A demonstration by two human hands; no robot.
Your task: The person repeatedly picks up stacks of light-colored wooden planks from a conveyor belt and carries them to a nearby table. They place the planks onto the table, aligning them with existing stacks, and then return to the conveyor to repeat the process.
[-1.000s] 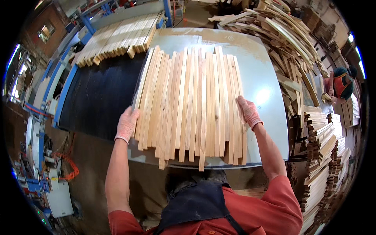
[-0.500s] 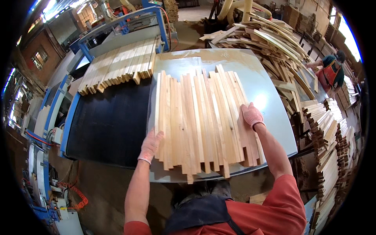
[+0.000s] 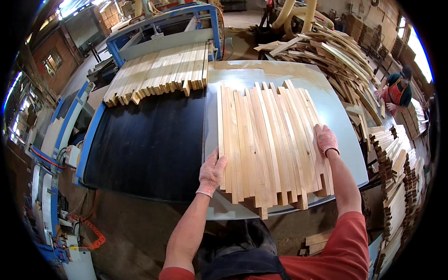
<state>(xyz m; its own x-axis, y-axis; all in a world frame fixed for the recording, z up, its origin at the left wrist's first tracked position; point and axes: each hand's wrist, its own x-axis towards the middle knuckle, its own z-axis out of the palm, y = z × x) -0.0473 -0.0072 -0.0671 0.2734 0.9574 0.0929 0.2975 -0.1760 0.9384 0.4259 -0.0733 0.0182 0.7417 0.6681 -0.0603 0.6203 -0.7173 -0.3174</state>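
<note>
A wide row of pale wooden strips lies side by side on a smooth grey-white tabletop. Their ends are uneven, and several stick out past the near edge. My left hand, in a pinkish knitted glove, presses against the left side of the row near its front. On the far side of the row from it, my right hand, gloved alike, bears on the rightmost strips about halfway along. Between them the two hands hold the row together; the undersides of the fingers are hidden.
Left of the table lies a black conveyor belt; a second row of strips sits at its far end under a blue machine frame. A heap of loose wood rises beyond the table. At far right a co-worker stands near stacked strips.
The row of strips has slid slightly right on the tabletop, away from the belt, with both my hands at its sides. The whole view has shifted too.
</note>
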